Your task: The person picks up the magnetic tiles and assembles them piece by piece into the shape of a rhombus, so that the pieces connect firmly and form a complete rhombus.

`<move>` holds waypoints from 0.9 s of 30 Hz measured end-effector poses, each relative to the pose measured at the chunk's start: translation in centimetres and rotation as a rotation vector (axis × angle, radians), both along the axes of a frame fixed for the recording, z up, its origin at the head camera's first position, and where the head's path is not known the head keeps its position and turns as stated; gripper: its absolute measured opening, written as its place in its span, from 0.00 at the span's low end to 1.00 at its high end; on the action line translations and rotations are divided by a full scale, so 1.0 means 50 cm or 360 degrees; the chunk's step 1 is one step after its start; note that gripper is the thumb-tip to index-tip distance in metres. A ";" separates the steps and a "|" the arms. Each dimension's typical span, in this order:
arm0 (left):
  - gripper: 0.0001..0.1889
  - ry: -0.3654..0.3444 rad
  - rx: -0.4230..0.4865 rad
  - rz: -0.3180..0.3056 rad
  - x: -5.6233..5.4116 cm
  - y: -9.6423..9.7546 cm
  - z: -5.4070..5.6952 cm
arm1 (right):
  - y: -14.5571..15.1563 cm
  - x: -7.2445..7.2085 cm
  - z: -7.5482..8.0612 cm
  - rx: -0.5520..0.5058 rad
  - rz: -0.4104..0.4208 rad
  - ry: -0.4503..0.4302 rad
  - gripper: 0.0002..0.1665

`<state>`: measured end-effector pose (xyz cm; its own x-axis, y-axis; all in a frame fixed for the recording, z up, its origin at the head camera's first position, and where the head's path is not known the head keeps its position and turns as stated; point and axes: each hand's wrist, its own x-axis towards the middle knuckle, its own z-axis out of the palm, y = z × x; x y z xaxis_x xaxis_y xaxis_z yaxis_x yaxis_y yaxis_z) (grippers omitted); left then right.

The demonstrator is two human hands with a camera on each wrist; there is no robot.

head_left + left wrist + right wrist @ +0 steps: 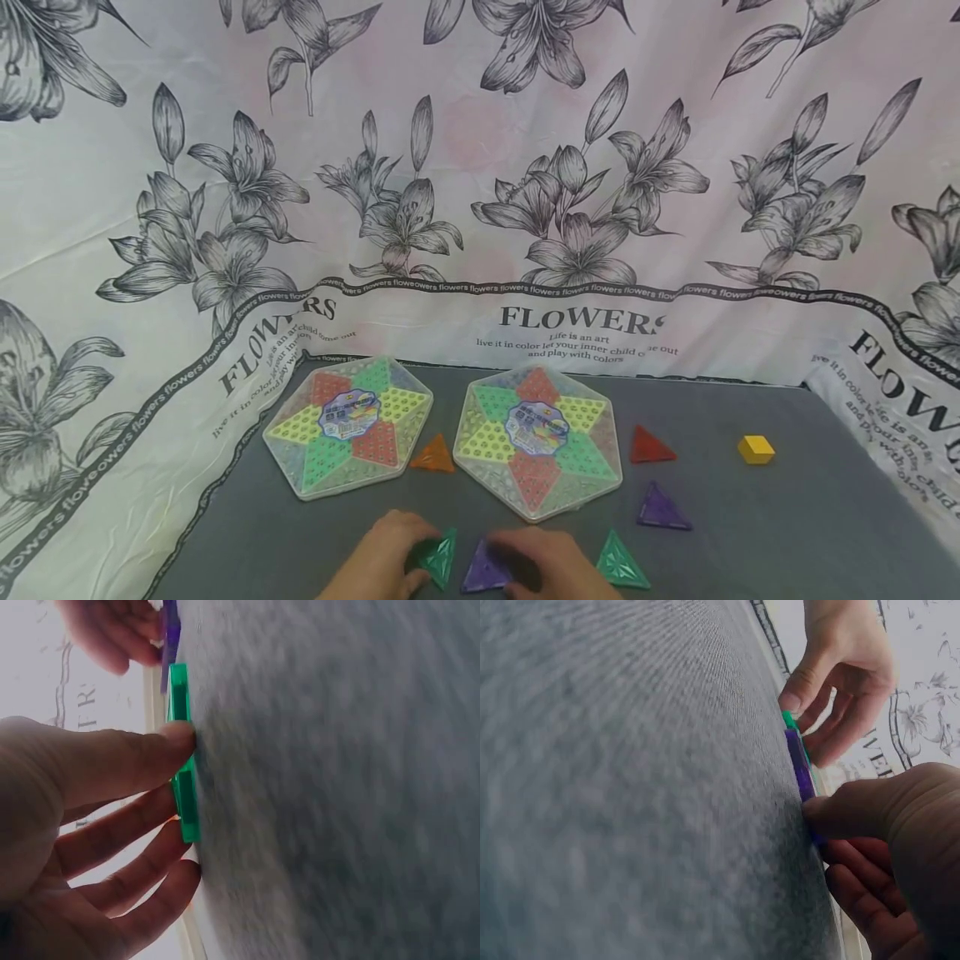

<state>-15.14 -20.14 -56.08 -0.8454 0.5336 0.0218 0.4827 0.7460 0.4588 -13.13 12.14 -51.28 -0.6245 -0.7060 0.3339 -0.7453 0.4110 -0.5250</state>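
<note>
Near the front edge of the head view, my left hand (384,552) pinches a green translucent triangular tile (442,560) between thumb and fingers. The left wrist view shows the thumb on the near edge of that green tile (184,802), which lies low at the grey surface. Just to the right, my right hand (553,560) holds a purple triangular tile (483,570) by its right side. In the right wrist view the thumb presses the edge of the purple tile (799,761), with fingers behind it. The two tiles are close together; part of each is hidden by fingers.
Two hexagonal boxes with star patterns, a left box (300,462) and a right box (480,479), lie behind the hands. An orange triangle (435,455) sits between them. Rightward are a second green triangle (621,562), another purple triangle (662,508), a red triangle (649,446) and a yellow block (756,450).
</note>
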 end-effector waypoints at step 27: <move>0.21 -0.0075 0.0509 -0.0427 -0.003 0.020 -0.021 | -0.010 -0.004 -0.019 -0.0158 0.0020 -0.0093 0.25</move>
<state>-15.32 -19.11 -57.11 -0.6813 0.7077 0.1871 0.6136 0.4128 0.6731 -13.31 11.65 -52.25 -0.6363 -0.6792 0.3658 -0.7169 0.3454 -0.6056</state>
